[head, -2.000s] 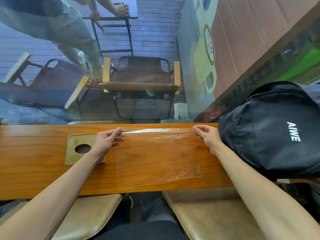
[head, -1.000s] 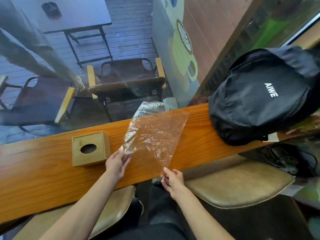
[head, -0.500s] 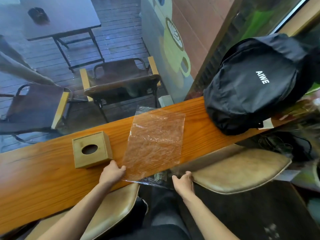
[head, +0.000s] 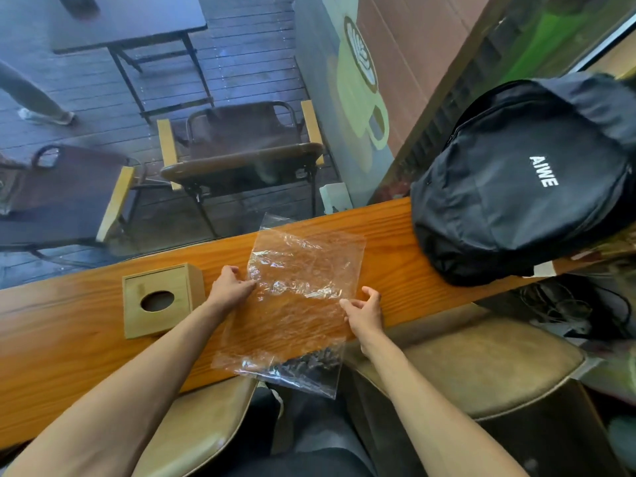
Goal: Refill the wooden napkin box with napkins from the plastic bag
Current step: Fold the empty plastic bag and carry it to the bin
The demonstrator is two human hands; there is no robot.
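A clear, crinkled plastic bag (head: 299,304) lies flat across the wooden counter (head: 69,339), its near end hanging over the front edge. No napkins show inside it. My left hand (head: 229,287) pinches the bag's left edge and my right hand (head: 364,309) pinches its right edge. The wooden napkin box (head: 161,299), closed with an oval hole in its lid, stands on the counter just left of my left hand.
A black backpack (head: 523,180) rests on the counter's right end. Tan padded stools (head: 481,366) sit below the counter's front edge. Behind a glass pane are chairs (head: 241,146), a dark table and a person's leg at far left.
Both hands moved from the bag's near corners up to its side edges. The bag slid nearer, so its near end now hangs over the counter's front edge.
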